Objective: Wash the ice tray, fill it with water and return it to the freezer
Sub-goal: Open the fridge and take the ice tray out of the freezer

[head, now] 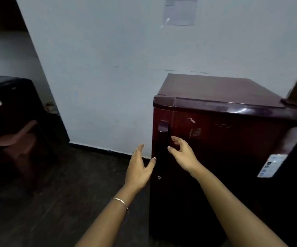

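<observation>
Both my hands are spread and empty, left hand just beside the maroon fridge, right hand near its dark door handle; ice tray unseen, so I'd hook that handle firmly and pull.

Single head view, angled down, close before fridge

Likely home room — small maroon fridge, plastic chair.
</observation>
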Demonstrator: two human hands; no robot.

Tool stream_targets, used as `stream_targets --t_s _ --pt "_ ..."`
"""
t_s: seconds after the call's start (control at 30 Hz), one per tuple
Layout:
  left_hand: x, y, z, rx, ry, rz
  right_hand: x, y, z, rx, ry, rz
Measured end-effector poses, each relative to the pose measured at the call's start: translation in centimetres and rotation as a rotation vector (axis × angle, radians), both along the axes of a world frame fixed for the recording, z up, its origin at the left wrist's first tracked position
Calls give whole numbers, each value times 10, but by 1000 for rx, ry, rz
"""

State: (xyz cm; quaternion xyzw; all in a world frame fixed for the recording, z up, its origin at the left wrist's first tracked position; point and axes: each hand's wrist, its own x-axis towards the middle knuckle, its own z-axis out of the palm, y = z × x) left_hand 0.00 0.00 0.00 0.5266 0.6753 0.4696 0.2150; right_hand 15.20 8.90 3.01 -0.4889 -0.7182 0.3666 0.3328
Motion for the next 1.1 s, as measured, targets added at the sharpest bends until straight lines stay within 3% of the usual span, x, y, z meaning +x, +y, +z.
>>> stream_targets --t_s 0.23,0.43,0.6,0.93,1.1 --pt "-23 3 -4 -10 -25 34 -41 20 5 -214 184 -81" --pt "-36 18 -2 -15 -48 28 -54 28 -5 -266 288 -74" --pt "-33 28 -10 -30 -157 -13 -56 31 -11 -227 314 -68" --pt "-34 38 -17 -34 -169 -76 -60 22 -25 -60 258 -172" --pt "-31 45 -14 -8 -187 -91 -51 -18 -42 27 318 -208"
